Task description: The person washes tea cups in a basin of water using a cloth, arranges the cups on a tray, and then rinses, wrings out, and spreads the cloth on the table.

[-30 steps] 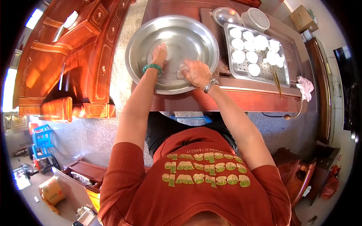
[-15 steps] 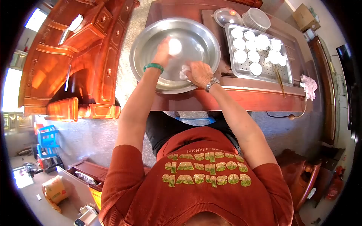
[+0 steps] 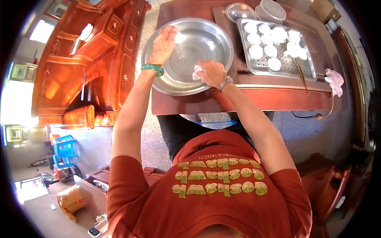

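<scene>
On a reddish-brown wooden tabletop sits a wide, round, silver metal basin, over which the right hand pinches a small, crumpled white wad, probably light, soft, slippery, best gripped mid-bunch, while the left hand, fingers extended, is at its left side.

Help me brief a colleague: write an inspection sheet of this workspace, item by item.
Surface: reddish-brown table, glossy.
Job's things: metal basin; white lump; perforated tray bearing white rounded pieces.
Clutter: brown sticks across the tray's edge; domed lid and translucent tub beyond it; pink cloth at right.
Hands: left hand extended at the basin's left side, contact unclear; right hand grips the lump.
Cables: cord near the table's right end.
Surroundings: wooden cabinet left; blue stools lower left.
</scene>
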The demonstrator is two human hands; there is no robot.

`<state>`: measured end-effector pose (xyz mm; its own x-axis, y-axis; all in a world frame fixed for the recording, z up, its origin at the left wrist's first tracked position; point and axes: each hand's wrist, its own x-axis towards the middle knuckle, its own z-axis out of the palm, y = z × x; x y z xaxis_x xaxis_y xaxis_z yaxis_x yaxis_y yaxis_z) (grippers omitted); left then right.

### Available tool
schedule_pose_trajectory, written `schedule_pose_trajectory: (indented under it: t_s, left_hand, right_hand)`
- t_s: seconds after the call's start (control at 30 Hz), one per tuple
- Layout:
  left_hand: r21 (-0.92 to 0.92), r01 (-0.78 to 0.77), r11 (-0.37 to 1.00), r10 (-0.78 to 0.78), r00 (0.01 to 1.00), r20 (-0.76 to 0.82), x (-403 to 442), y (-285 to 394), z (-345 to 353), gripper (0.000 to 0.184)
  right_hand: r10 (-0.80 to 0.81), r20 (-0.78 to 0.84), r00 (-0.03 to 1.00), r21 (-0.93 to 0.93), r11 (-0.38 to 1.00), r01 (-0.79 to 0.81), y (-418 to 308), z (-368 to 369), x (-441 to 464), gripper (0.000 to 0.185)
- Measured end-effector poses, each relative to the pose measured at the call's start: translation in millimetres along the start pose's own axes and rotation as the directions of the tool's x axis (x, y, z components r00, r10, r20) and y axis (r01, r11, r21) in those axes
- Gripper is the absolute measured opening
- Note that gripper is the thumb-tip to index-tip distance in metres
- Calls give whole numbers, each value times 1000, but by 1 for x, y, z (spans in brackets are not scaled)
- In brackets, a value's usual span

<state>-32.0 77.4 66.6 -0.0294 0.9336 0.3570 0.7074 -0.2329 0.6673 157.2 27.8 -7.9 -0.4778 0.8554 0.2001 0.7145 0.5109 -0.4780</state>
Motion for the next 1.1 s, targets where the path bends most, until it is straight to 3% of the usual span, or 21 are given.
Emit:
schedule_pose_trajectory:
  t_s: [0.2, 0.3, 0.37, 0.5, 0.57, 0.6, 0.7, 0.73, 0.77, 0.8, 0.83, 0.87, 0.93, 1.1]
  left_hand:
    - [-15, -18, 1000, 18, 1000, 23, -3, 5, -11, 38]
    - [-126, 87, 988, -80, 995, 64, -5, 5, -12, 34]
    - [-331, 251, 910, -222, 967, 123, -7, 9, -12, 32]
    - [-445, 290, 847, -251, 957, 146, -8, 0, -6, 31]
    - [-591, 469, 656, -430, 876, 218, -12, -7, 3, 31]
    - [-593, 472, 652, -432, 874, 221, -18, -3, 6, 31]
    - [-730, 626, 274, -497, 742, 449, -38, 1, 21, 34]
    - [-730, 629, 267, -497, 739, 455, -42, -15, 33, 34]
    - [-769, 623, 142, -365, 755, 544, -48, -33, 46, 32]
    - [-784, 621, 11, -217, 766, 604, -52, -35, 51, 32]
    - [-813, 578, -74, -275, 772, 574, -56, -35, 60, 31]
    - [-812, 578, -82, -274, 770, 576, -61, -36, 66, 31]
    - [-839, 535, 96, -302, 819, 488, -67, -30, 71, 30]
    - [-811, 585, 22, -295, 779, 554, -74, -15, 78, 31]
  right_hand:
    - [6, -14, 1000, 33, 999, -6, 2, 3, 0, 17]
    - [-12, -37, 999, 36, 999, 14, 3, 4, -1, 17]
    - [-8, -42, 999, -5, 1000, 7, 3, 5, 0, 20]
    - [59, -45, 997, -22, 998, -60, -1, 2, 1, 24]
    - [-1, -216, 976, -114, 993, -24, -1, 1, 0, 30]
    - [2, -212, 977, -116, 993, -27, -1, 0, 0, 30]
    - [-39, -337, 941, 30, 998, 53, 0, -2, 2, 38]
    - [-48, -292, 955, 143, 985, 93, -1, -5, 2, 41]
    - [-60, -248, 967, 257, 958, 126, -2, -8, 3, 45]
    - [-57, -243, 968, 254, 960, 120, -3, -9, 3, 45]
    - [-36, -213, 976, 288, 953, 98, -4, -10, 3, 45]
    - [-16, -182, 983, 321, 944, 75, -4, -12, 3, 45]
    - [10, -134, 991, 361, 932, 40, -5, -15, 3, 46]
    - [68, -90, 994, 444, 896, -21, -1, -12, 5, 48]
